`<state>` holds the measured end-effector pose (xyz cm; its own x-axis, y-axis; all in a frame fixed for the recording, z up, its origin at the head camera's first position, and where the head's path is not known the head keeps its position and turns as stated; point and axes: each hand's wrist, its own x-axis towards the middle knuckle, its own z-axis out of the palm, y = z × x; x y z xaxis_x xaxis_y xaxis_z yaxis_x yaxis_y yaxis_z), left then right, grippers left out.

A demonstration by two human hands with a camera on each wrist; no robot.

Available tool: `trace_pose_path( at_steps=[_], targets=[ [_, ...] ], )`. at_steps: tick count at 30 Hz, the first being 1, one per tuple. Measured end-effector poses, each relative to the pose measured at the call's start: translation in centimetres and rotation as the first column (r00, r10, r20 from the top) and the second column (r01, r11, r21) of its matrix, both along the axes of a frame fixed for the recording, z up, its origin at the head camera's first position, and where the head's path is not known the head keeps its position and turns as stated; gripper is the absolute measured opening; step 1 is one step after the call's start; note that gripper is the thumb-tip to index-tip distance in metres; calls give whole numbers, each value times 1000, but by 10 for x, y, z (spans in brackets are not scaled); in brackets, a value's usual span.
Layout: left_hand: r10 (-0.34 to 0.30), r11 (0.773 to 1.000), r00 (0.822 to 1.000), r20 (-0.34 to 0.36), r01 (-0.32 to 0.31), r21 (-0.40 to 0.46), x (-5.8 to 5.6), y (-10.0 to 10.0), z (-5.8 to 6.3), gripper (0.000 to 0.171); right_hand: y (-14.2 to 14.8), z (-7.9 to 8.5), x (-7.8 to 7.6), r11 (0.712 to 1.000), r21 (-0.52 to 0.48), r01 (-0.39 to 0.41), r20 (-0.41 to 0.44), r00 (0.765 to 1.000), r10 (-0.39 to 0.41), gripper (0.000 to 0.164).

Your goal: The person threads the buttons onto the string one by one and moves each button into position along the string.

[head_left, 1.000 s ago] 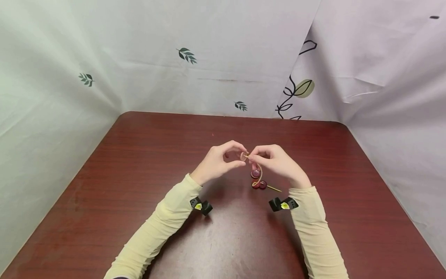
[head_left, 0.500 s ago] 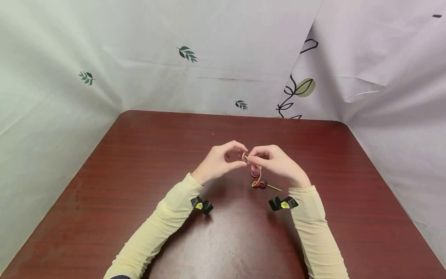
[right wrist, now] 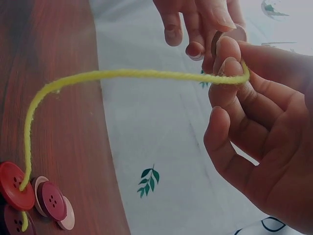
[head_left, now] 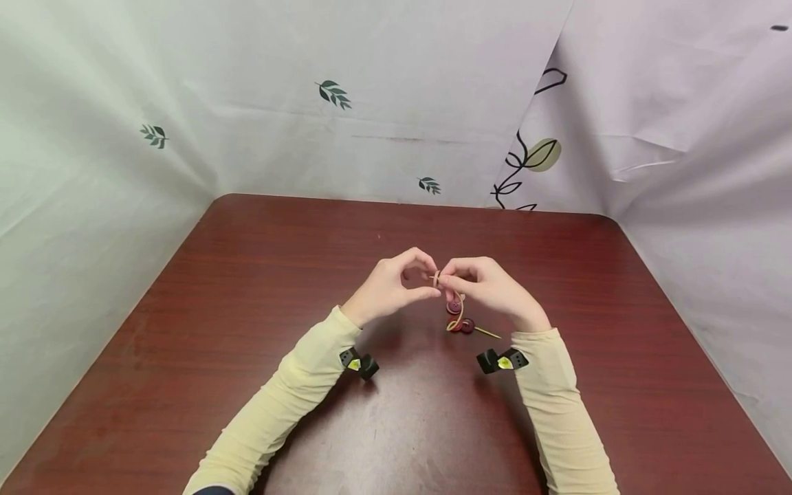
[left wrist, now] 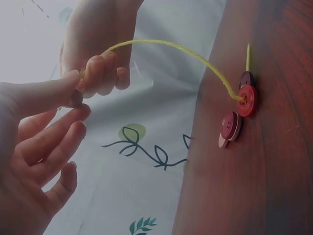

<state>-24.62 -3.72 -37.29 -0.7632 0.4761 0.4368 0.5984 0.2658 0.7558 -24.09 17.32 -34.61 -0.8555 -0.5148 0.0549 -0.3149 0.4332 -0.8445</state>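
Thumb and fingertips of my left hand (head_left: 399,283) pinch a brownish button (head_left: 436,278), turned edge-on in the head view. Facing it, my right hand (head_left: 485,283) pinches a yellow cord (right wrist: 137,73) close to its end, right at the button. A short bit of cord shows on the button's left side. From the right fingers the cord arcs down to the table, through a red button (left wrist: 248,100) and a dark maroon button (right wrist: 14,220). The cord's other end (left wrist: 248,56) sticks out beyond them.
Beside the threaded buttons, a purplish-red button (right wrist: 53,200) lies overlapping paler buttons (right wrist: 68,215) on the dark red wooden table (head_left: 278,275). White cloth (head_left: 396,137) with leaf prints hangs behind the table. A small black camera (head_left: 360,364) sits on each wrist.
The button in my left hand has turned from partly face-on to edge-on. Cord now shows on its left side. The buttons on the table stay put.
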Motion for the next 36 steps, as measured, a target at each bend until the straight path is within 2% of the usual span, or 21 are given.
trace_pose_path(
  at_steps=[10, 14, 19, 28, 36],
  targets=[
    [21, 1000, 1000, 17, -20, -6, 0, -2, 3, 26, 0, 0, 0, 1000, 6, -8, 1, 1000, 8, 16],
    [26, 1000, 999, 36, -26, -14, 0, -2, 3, 18, 0, 1, 0, 1000, 15, -5, -1, 1000, 5, 17],
    [29, 1000, 999, 27, -29, -6, -1, -2, 2, 9, 0, 1, 1, 1000, 2, -7, 20, 1000, 7, 14],
    [49, 998, 999, 21, -50, 24, -1, 0, 0, 7, 0, 1, 1, 999, -12, -32, 9, 999, 32, 15],
    [59, 998, 998, 15, -59, 16, 0, 0, 0, 6, 0, 0, 1, 998, -18, -56, -7, 998, 56, 11]
  ],
)
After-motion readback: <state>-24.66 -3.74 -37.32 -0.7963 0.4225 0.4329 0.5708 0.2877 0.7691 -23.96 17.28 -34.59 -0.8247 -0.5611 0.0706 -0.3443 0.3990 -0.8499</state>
